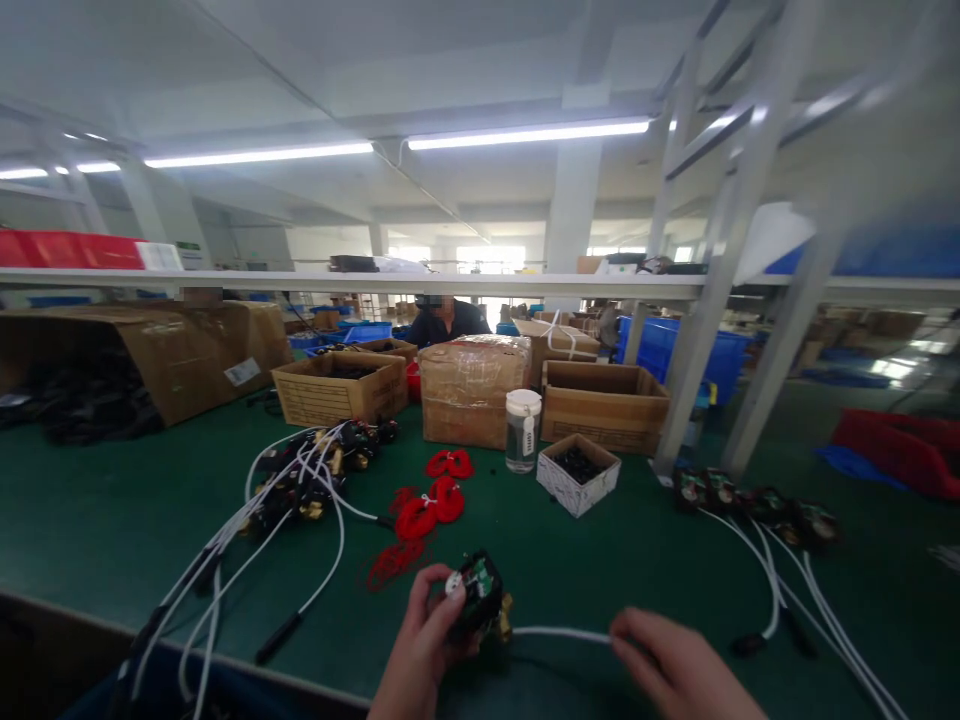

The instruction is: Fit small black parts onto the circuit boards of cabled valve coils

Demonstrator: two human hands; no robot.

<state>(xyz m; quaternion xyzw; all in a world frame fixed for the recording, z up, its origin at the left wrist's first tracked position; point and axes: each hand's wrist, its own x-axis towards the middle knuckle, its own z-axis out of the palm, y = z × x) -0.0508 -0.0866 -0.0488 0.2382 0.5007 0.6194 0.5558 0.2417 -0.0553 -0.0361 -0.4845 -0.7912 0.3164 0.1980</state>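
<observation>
My left hand (pixel 420 640) is closed around a small black valve part (pixel 480 595) with a green board and a brass fitting, held just above the green table (pixel 112 520). A white cable (pixel 559 634) runs from that part to my right hand (pixel 675 665), whose fingers are closed on the cable. A pile of similar black parts with white cables (pixel 307 475) lies to the left. Red wire bundles (pixel 427 505) lie just beyond my left hand.
More parts with cables (pixel 750 500) lie at the right. A small white box of black pieces (pixel 577 472), a clear jar with a white lid (pixel 523 430) and several cardboard boxes (pixel 472 390) stand further back. Another person (pixel 446 320) sits behind them. Metal frame posts (pixel 705 330) rise at right.
</observation>
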